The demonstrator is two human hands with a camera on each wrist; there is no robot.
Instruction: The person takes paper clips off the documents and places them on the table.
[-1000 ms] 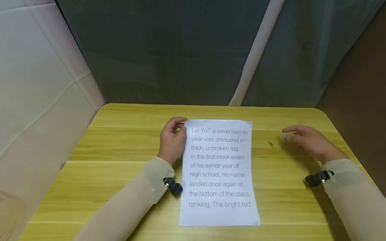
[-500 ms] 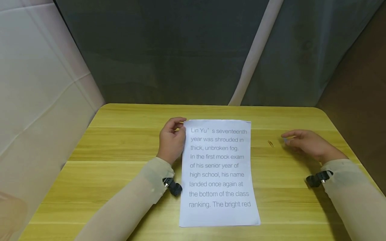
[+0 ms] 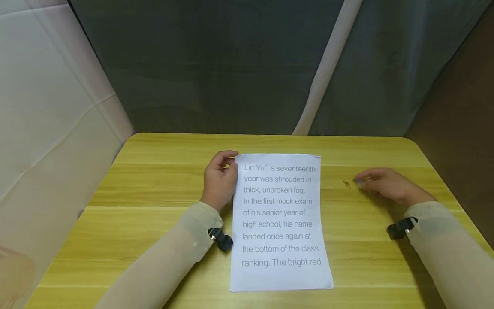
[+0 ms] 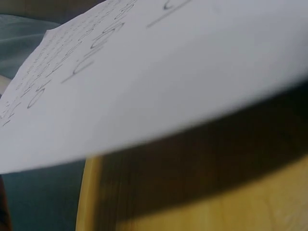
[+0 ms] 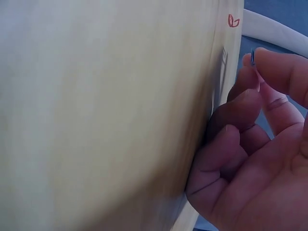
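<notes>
Paper [image 3: 281, 223] edge pinched by left fingers [image 3: 227, 165].

We see a yellow wood-grain table [image 3: 154, 240] with rounded far corners. Behind it hangs a dark grey-green curtain [image 3: 216, 64], crossed by a pale slanting strip [image 3: 328, 73]. A white cloth panel [image 3: 46, 107] closes the left side; a brown wall [image 3: 459, 111] stands at right.

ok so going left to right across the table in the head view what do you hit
left hand gripping the sheet's top left corner → printed sheet → small orange paper clip → right hand pinching something small and bluish
</notes>
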